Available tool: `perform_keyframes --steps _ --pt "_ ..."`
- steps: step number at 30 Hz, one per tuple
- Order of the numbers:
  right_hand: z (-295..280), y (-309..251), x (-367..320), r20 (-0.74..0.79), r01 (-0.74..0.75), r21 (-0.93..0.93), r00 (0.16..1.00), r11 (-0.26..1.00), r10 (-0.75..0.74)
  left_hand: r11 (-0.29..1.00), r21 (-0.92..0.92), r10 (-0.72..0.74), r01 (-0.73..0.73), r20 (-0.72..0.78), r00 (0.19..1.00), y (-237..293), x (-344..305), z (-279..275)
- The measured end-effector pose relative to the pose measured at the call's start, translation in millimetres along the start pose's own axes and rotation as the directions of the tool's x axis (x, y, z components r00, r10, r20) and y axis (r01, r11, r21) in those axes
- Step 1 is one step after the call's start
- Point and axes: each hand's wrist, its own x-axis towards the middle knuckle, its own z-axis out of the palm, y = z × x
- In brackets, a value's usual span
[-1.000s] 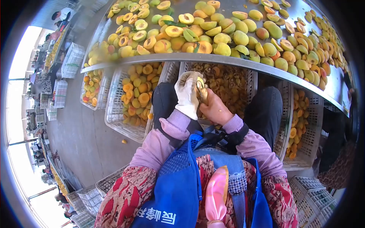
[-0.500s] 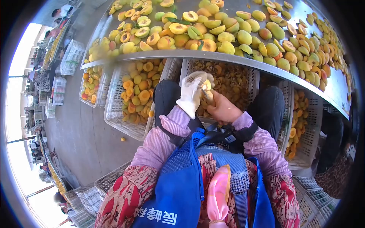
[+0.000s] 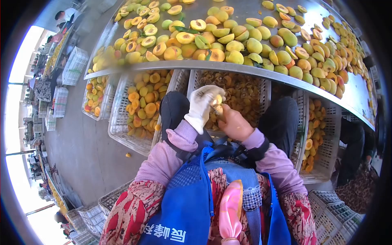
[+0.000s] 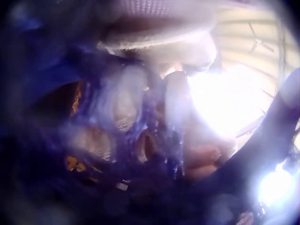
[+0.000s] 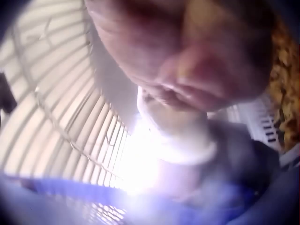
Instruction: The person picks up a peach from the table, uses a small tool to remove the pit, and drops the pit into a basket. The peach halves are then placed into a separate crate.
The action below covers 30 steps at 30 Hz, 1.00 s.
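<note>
My left hand (image 3: pixel 200 105), in a white glove, grips a yellow peach piece (image 3: pixel 219 99) above the crate between the knees. My bare right hand (image 3: pixel 237 123) meets it from the right, fingers curled round a small brass-coloured tool (image 3: pixel 219 110) whose end is at the fruit. Most of the tool is hidden by the fingers. In the right wrist view the curled right fingers (image 5: pixel 201 75) stand close in front of the white glove (image 5: pixel 180 136). Bluish blur covers much of the left wrist view, with the glove's pale edge (image 4: pixel 164 49) above it.
A metal table (image 3: pixel 245 66) ahead bears many whole and halved peaches (image 3: pixel 234 57). Under its edge stand a crate of peelings and scraps (image 3: pixel 247 92), a crate of peach halves (image 3: pixel 141 141) at left and another crate (image 3: pixel 326 163) at right. Stacked crates (image 3: pixel 326 204) stand behind.
The gloved fingers and the peach piece have turned slightly, and less of its cut face shows. Both hands stay together; the whole head view has shifted a little.
</note>
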Motion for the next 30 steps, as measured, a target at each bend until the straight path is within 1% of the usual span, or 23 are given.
perform_keyframes --steps 1,2,3,4,5,9,10,11,12,13,14,15,16,17,18,19,20,21,23,25,27,29,30 --pt "9 7 4 -0.210 0.207 -0.240 0.943 0.948 -0.259 0.949 -0.284 -0.170 0.139 -0.086 0.982 -4 0 2" --pt "15 12 6 -0.195 0.128 -0.184 0.967 0.975 -0.164 0.946 -0.291 -0.187 0.146 -0.119 0.975 -6 0 3" --pt "20 17 8 -0.196 0.127 -0.182 0.967 0.975 -0.163 0.946 -0.289 -0.189 0.148 -0.118 0.975 -10 4 2" --pt "29 23 8 -0.257 0.115 -0.191 0.953 0.975 -0.162 0.833 -0.502 -0.322 0.233 -0.096 0.942 -15 8 -1" --pt "34 26 8 -0.311 0.109 -0.209 0.935 0.972 -0.172 0.666 -0.690 -0.432 0.282 -0.049 0.900 -18 9 -3" --pt "26 28 -4 -0.249 0.176 -0.231 0.940 0.957 -0.233 0.623 -0.768 -0.367 0.150 -0.118 0.923 1 14 -3" --pt "23 31 -4 -0.251 0.068 -0.298 0.957 0.952 -0.147 0.680 -0.723 -0.340 0.121 -0.165 0.926 4 16 -3" --pt "18 33 -5 -0.262 -0.039 -0.361 0.963 0.932 -0.061 0.683 -0.722 -0.324 0.105 -0.171 0.930 7 18 -7" --pt "10 32 -7 -0.220 -0.111 -0.409 0.975 0.906 0.020 0.716 -0.694 -0.282 0.072 -0.193 0.940 12 18 -12" --pt "6 35 -8 -0.219 -0.101 -0.415 0.976 0.904 0.008 0.745 -0.665 -0.240 0.040 -0.212 0.947 16 17 -17" --pt "2 39 -9 -0.165 -0.153 -0.489 0.983 0.859 0.081 0.837 -0.546 -0.149 -0.019 -0.261 0.954 23 14 -27" --pt "1 41 -10 -0.115 -0.200 -0.558 0.980 0.805 0.164 0.953 -0.263 0.064 -0.149 -0.308 0.949 33 10 -41" --pt "1 38 -10 -0.107 -0.176 -0.508 0.984 0.843 0.141 0.921 -0.363 -0.035 -0.141 -0.437 0.899 58 6 -50" --pt "1 37 -6 -0.104 -0.168 -0.511 0.986 0.843 0.133 0.978 0.040 0.201 -0.206 -0.473 0.858 64 7 -74" --pt "4 38 -3 -0.060 -0.180 -0.564 0.982 0.806 0.177 0.644 0.663 0.661 -0.381 -0.232 0.714 63 10 -106" --pt "8 40 -1 -0.023 -0.191 -0.610 0.974 0.769 0.224 0.556 0.828 0.433 0.069 -0.360 0.826 89 8 -122" --pt "10 44 -1 -0.016 -0.126 -0.552 0.990 0.824 0.141 0.090 0.938 0.624 0.336 -0.315 0.715 90 13 -137" --pt "9 38 2 -0.013 -0.116 -0.553 0.991 0.825 0.131 0.009 0.940 0.649 0.342 -0.266 0.713 98 21 -142" --pt "8 18 5 -0.138 -0.044 -0.302 0.990 0.952 0.002 0.010 0.940 0.502 0.341 -0.300 0.811 102 51 -144" --pt "3 11 11 -0.121 -0.032 -0.304 0.993 0.952 -0.006 -0.022 0.967 0.418 0.254 -0.221 0.881 105 88 -122" --pt "1 10 13 -0.070 -0.077 -0.330 0.996 0.941 0.057 -0.058 0.976 0.388 0.209 -0.171 0.906 93 133 -107" --pt "0 12 13 -0.073 -0.043 -0.334 0.997 0.942 0.020 -0.251 0.929 0.302 0.272 -0.191 0.934 86 165 -84" --pt "0 12 14 -0.079 -0.044 -0.319 0.997 0.947 0.020 -0.147 0.960 0.181 0.236 -0.209 0.961 84 175 -78"
